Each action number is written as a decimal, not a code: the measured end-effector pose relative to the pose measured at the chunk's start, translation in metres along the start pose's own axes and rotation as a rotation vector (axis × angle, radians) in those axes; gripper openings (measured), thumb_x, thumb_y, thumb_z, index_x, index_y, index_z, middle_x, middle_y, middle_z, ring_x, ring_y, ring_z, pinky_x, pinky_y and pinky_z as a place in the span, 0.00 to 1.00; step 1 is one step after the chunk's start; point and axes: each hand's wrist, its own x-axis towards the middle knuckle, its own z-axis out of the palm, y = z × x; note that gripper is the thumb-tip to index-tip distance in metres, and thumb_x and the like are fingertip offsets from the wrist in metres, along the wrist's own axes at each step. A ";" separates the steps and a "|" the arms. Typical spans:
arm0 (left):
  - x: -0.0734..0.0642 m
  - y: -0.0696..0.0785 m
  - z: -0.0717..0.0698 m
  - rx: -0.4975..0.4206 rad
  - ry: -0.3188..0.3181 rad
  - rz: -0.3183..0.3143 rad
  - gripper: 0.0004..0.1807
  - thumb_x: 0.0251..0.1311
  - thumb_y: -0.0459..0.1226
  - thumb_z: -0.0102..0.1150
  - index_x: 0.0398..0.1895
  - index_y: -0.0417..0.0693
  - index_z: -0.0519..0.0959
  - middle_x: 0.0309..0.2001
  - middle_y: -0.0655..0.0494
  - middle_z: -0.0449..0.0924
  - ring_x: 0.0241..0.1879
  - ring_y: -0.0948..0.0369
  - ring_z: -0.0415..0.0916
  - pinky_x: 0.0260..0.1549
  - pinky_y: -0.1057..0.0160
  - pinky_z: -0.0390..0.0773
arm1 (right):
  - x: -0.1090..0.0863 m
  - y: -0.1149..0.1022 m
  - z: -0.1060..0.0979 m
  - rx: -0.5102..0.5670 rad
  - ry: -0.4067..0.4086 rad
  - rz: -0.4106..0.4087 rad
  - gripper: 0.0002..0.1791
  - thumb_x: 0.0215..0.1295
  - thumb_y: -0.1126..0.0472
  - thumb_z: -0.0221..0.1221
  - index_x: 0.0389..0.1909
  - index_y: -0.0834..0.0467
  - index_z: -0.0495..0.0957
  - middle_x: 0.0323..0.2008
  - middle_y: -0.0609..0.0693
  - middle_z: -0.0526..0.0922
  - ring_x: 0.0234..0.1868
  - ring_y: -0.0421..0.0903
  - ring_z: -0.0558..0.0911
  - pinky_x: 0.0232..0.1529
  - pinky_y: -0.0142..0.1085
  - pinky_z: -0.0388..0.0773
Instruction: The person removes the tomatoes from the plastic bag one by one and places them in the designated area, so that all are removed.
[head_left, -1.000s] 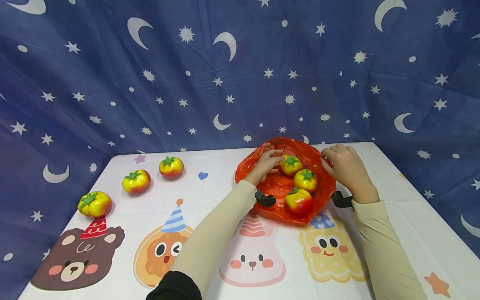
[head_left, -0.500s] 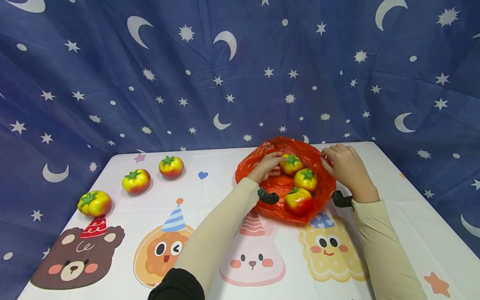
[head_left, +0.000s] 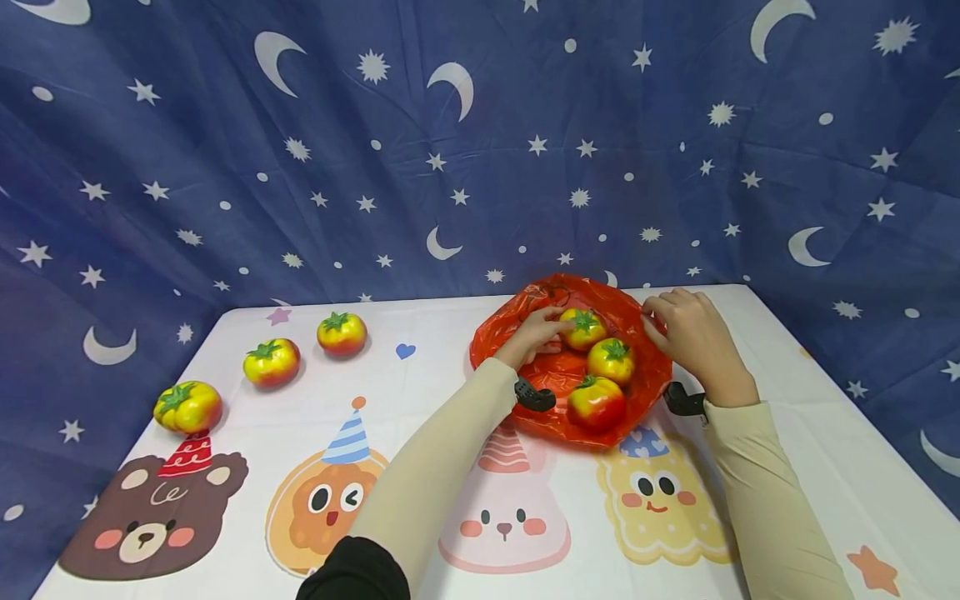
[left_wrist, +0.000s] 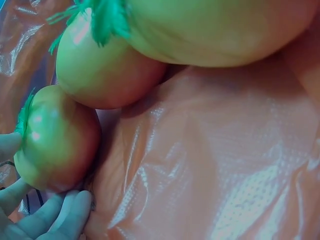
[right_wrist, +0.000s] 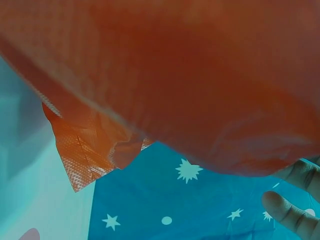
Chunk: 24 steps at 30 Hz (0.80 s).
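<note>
A red plastic bag [head_left: 551,364] lies spread wide at the back right of the table. Inside it, three yellow-red tomatoes form a slanting row: the far tomato [head_left: 583,330], the middle tomato [head_left: 611,361] and the near tomato [head_left: 597,403]. My left hand [head_left: 534,335] reaches into the bag and grips the far tomato. The left wrist view has its thumb on one side of that tomato [left_wrist: 59,142] and its fingers [left_wrist: 62,212] on the other. At the bag's right rim, my right hand [head_left: 688,333] pinches the plastic; the bag [right_wrist: 190,90] fills most of the right wrist view.
Three more tomatoes stand at the table's left: a ribbed tomato [head_left: 189,407], a second tomato [head_left: 272,363] and a third tomato [head_left: 342,335] farther back. The white tablecloth [head_left: 420,392] has cartoon prints. Behind it hangs a dark blue curtain [head_left: 480,208] with moons and stars.
My left hand has shifted slightly right, and its fingers have closed in on the far tomato. The right hand stays at the bag's rim; the tomatoes lie much as before.
</note>
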 end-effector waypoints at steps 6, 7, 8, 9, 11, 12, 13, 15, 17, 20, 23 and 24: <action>0.001 -0.002 0.000 0.007 0.006 0.008 0.30 0.63 0.40 0.57 0.68 0.49 0.64 0.61 0.45 0.69 0.54 0.51 0.71 0.55 0.55 0.77 | 0.000 0.000 0.000 -0.001 0.000 0.003 0.09 0.49 0.67 0.68 0.32 0.65 0.82 0.29 0.61 0.84 0.34 0.57 0.78 0.44 0.55 0.77; 0.001 -0.003 0.000 0.008 0.008 0.010 0.30 0.62 0.40 0.57 0.67 0.49 0.64 0.61 0.45 0.69 0.54 0.51 0.72 0.55 0.56 0.77 | 0.000 0.000 0.000 -0.002 0.001 0.002 0.09 0.48 0.67 0.68 0.32 0.65 0.82 0.29 0.61 0.84 0.34 0.57 0.78 0.44 0.55 0.77; 0.001 -0.003 0.000 0.012 0.009 0.012 0.29 0.62 0.40 0.57 0.67 0.49 0.64 0.61 0.45 0.69 0.53 0.51 0.72 0.54 0.56 0.77 | 0.000 0.000 0.000 -0.002 0.002 0.000 0.09 0.48 0.67 0.68 0.32 0.65 0.82 0.29 0.61 0.84 0.34 0.57 0.78 0.44 0.55 0.77; 0.001 -0.003 0.000 0.010 0.010 0.014 0.29 0.62 0.40 0.57 0.67 0.49 0.64 0.61 0.45 0.69 0.53 0.51 0.72 0.54 0.56 0.78 | 0.000 0.000 0.000 -0.003 0.003 -0.002 0.09 0.48 0.67 0.68 0.32 0.65 0.82 0.29 0.61 0.84 0.34 0.57 0.78 0.44 0.55 0.77; 0.001 -0.002 0.000 0.008 0.010 0.017 0.29 0.62 0.40 0.57 0.67 0.49 0.64 0.60 0.45 0.69 0.52 0.51 0.72 0.54 0.56 0.78 | 0.000 0.000 0.000 -0.003 0.006 -0.005 0.09 0.48 0.67 0.68 0.32 0.65 0.82 0.28 0.61 0.84 0.33 0.57 0.78 0.44 0.55 0.77; 0.001 -0.002 0.000 0.006 0.010 0.017 0.29 0.62 0.40 0.57 0.67 0.48 0.64 0.60 0.45 0.70 0.52 0.51 0.72 0.54 0.56 0.78 | 0.000 0.000 0.000 -0.004 0.007 -0.006 0.09 0.48 0.67 0.68 0.32 0.65 0.82 0.28 0.61 0.84 0.33 0.57 0.78 0.44 0.55 0.77; 0.001 -0.002 0.000 0.006 0.009 0.017 0.29 0.62 0.40 0.57 0.67 0.48 0.64 0.60 0.45 0.70 0.52 0.51 0.72 0.55 0.56 0.78 | 0.000 0.000 0.000 -0.004 0.007 -0.007 0.09 0.48 0.67 0.68 0.31 0.65 0.82 0.28 0.61 0.84 0.33 0.57 0.78 0.44 0.55 0.77; 0.001 -0.003 0.000 0.007 0.010 0.014 0.30 0.62 0.40 0.58 0.67 0.48 0.64 0.59 0.45 0.70 0.51 0.52 0.72 0.54 0.56 0.78 | 0.000 0.000 0.000 -0.004 0.008 -0.008 0.09 0.48 0.67 0.68 0.31 0.65 0.82 0.28 0.61 0.84 0.33 0.57 0.78 0.45 0.56 0.77; 0.002 -0.003 0.000 0.018 0.011 0.011 0.30 0.61 0.40 0.58 0.67 0.48 0.64 0.60 0.45 0.70 0.50 0.53 0.72 0.54 0.57 0.78 | 0.000 0.000 0.000 -0.004 0.006 -0.008 0.09 0.48 0.67 0.68 0.31 0.65 0.82 0.28 0.61 0.84 0.33 0.57 0.78 0.45 0.56 0.77; 0.002 -0.003 -0.001 0.028 0.004 0.008 0.31 0.61 0.40 0.59 0.67 0.48 0.63 0.61 0.46 0.68 0.50 0.54 0.72 0.54 0.58 0.78 | 0.000 0.000 0.000 -0.004 0.003 -0.005 0.09 0.48 0.67 0.68 0.32 0.65 0.82 0.28 0.61 0.84 0.34 0.57 0.78 0.46 0.56 0.77; 0.001 -0.004 -0.002 0.026 -0.010 0.009 0.31 0.61 0.39 0.59 0.68 0.49 0.63 0.63 0.47 0.66 0.53 0.53 0.71 0.56 0.57 0.77 | 0.000 0.000 -0.001 -0.004 0.002 -0.004 0.09 0.48 0.67 0.68 0.32 0.65 0.82 0.28 0.61 0.84 0.34 0.57 0.78 0.46 0.57 0.77; 0.001 -0.003 -0.002 0.022 -0.016 0.010 0.31 0.61 0.39 0.59 0.68 0.49 0.63 0.64 0.46 0.66 0.54 0.52 0.71 0.56 0.56 0.76 | 0.000 0.000 -0.001 -0.003 0.003 -0.005 0.09 0.48 0.67 0.68 0.32 0.65 0.82 0.28 0.61 0.84 0.34 0.57 0.78 0.46 0.57 0.77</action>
